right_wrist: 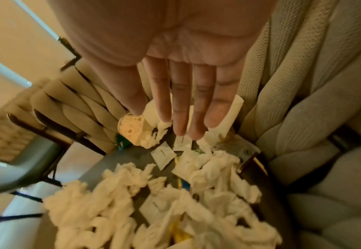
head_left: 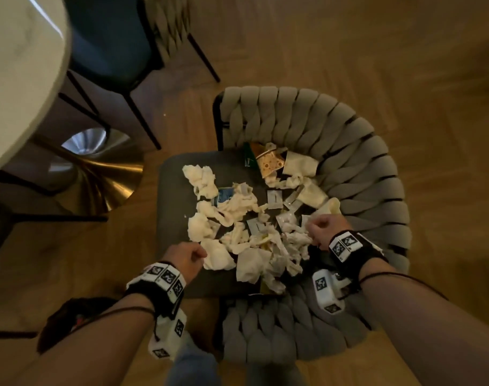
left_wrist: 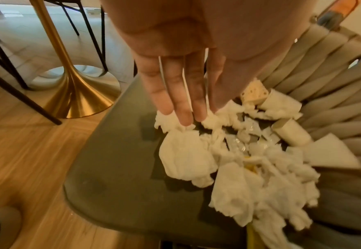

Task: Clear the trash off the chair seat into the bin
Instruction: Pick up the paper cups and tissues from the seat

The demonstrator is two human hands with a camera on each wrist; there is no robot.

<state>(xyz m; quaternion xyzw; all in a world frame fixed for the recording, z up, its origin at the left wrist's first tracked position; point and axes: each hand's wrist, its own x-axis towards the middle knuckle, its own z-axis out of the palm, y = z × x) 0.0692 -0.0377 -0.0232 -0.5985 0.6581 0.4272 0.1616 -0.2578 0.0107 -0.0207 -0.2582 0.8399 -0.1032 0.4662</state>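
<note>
The dark grey chair seat (head_left: pixel 176 190) is covered with trash. Crumpled white tissues (head_left: pixel 237 215) fill its middle, with small sachets (head_left: pixel 274 199) among them. A patterned paper cup (head_left: pixel 269 162), a green packet (head_left: pixel 247 154) and white paper cups (head_left: pixel 300 164) lie toward the woven backrest (head_left: pixel 349 140). My left hand (head_left: pixel 187 257) hovers over the near-left tissues (left_wrist: pixel 185 151), its fingers (left_wrist: pixel 181 94) straight and holding nothing. My right hand (head_left: pixel 325 229) hangs over the right side of the pile, its fingers (right_wrist: pixel 180 101) also straight and empty above the sachets (right_wrist: pixel 162 154). No bin shows in any view.
A round white table (head_left: pixel 20 65) on a gold pedestal base (head_left: pixel 112 174) stands to the left, with a blue chair (head_left: pixel 109 43) behind it. Black chair legs (head_left: pixel 143 121) cross the wooden floor (head_left: pixel 349 51). A dark object (head_left: pixel 70 316) lies at the lower left.
</note>
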